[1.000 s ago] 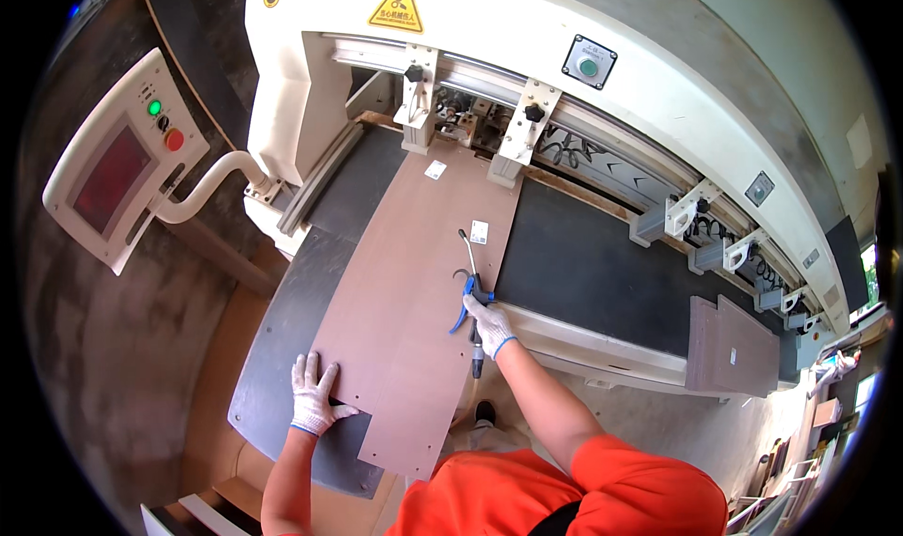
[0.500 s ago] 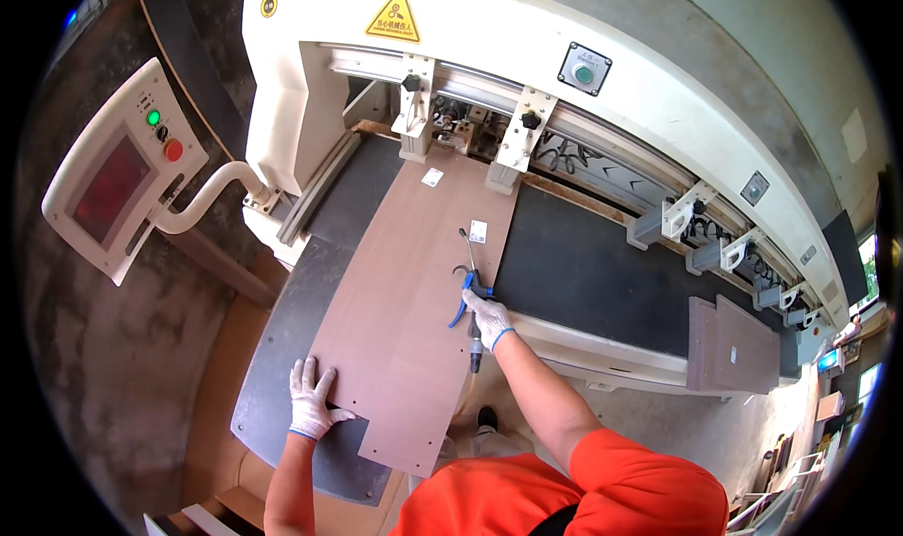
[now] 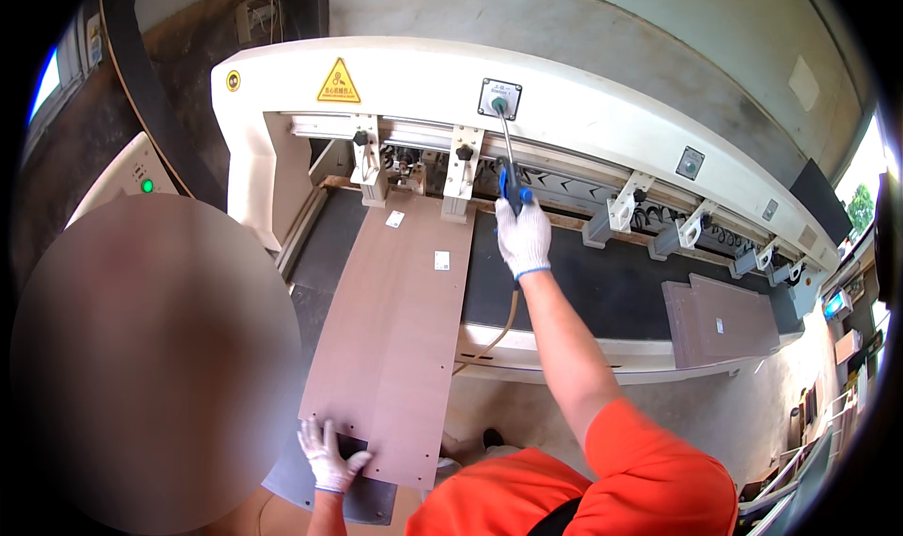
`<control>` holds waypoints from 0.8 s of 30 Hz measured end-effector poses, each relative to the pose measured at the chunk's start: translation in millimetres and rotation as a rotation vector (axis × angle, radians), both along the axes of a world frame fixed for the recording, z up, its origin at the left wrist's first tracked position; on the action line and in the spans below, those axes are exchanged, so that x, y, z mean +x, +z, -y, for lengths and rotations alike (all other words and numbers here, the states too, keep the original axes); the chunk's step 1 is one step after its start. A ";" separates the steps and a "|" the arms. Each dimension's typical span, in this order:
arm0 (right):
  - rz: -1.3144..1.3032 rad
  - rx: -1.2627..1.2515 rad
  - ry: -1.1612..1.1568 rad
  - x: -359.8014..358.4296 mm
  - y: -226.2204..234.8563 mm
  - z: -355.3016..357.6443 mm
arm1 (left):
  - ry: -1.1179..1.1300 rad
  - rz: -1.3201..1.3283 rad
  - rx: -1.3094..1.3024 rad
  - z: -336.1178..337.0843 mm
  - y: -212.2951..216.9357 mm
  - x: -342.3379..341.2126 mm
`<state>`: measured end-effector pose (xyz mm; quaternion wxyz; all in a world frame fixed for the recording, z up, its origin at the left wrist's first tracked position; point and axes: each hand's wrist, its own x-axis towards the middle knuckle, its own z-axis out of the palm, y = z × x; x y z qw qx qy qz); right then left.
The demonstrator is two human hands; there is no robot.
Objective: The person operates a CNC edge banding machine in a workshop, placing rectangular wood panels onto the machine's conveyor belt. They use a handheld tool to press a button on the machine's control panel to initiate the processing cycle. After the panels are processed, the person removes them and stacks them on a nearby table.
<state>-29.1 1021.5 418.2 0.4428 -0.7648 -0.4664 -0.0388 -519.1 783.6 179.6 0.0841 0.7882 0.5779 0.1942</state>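
Observation:
A long brown board (image 3: 390, 338) with two white labels and small holes lies across the dark machine bed, its far end under the clamps. My left hand (image 3: 328, 459), in a white glove, rests with fingers spread at the notch in the board's near left corner. My gloved right hand (image 3: 525, 238) is closed round a blue and black air blow gun (image 3: 513, 183), raised above the bed to the right of the board. The gun's thin nozzle reaches up to the green button (image 3: 499, 104) on the machine's front panel; whether it touches cannot be told. A hose hangs below the hand.
The white machine (image 3: 404, 70) spans the back, with clamps (image 3: 461, 174) along its rail. More brown boards (image 3: 720, 315) lie at the bed's right end. A control panel (image 3: 118, 174) stands at left, mostly covered by a round grey blur (image 3: 155, 367).
My right hand has lifted the air blow gun from above the board up and right to the green button. My left hand stays at the board's notch. The view has shifted.

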 end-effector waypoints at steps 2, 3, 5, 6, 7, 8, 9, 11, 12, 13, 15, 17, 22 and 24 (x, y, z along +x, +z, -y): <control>0.053 -0.016 -0.036 8.5 12.2 -6.1 | -0.176 0.018 -0.046 16.5 12.3 20.6; 0.050 -0.025 -0.038 6.9 20.2 -5.8 | -0.291 0.049 -0.097 22.5 18.7 32.0; 0.043 -0.087 -0.042 4.5 22.7 -2.7 | -0.465 -0.182 -0.181 34.9 34.0 53.0; 0.037 -0.098 -0.048 4.8 20.5 -1.1 | -0.504 -0.252 -0.201 40.6 39.0 60.4; 0.029 -0.109 -0.058 5.2 18.8 1.2 | -0.546 -0.324 -0.221 45.2 42.5 64.5; 0.029 -0.104 -0.051 4.8 18.6 2.6 | -0.541 -0.347 -0.199 48.6 40.2 66.0; 0.029 -0.099 -0.044 3.9 19.4 3.7 | -0.535 -0.369 -0.177 50.7 33.6 67.7; 0.027 -0.100 -0.035 5.2 18.8 5.0 | -0.530 -0.383 -0.100 53.6 13.7 73.7; 0.025 -0.105 -0.032 6.3 18.8 4.2 | -0.528 -0.374 -0.042 53.5 -0.3 77.7; 0.023 -0.111 -0.031 8.3 17.9 3.2 | -0.529 -0.365 0.015 53.3 -0.6 83.5; 0.008 -0.090 -0.022 11.5 16.3 2.9 | -0.498 -0.288 -0.036 56.3 1.4 88.3; -0.020 -0.077 -0.009 11.9 16.7 3.3 | -0.499 -0.336 -0.016 56.9 -2.3 87.7; 0.007 -0.081 -0.017 12.2 15.4 5.5 | -0.490 -0.338 -0.045 56.9 1.8 89.2; 0.027 -0.078 -0.013 10.1 13.9 5.0 | -0.480 -0.331 -0.051 56.6 0.7 89.2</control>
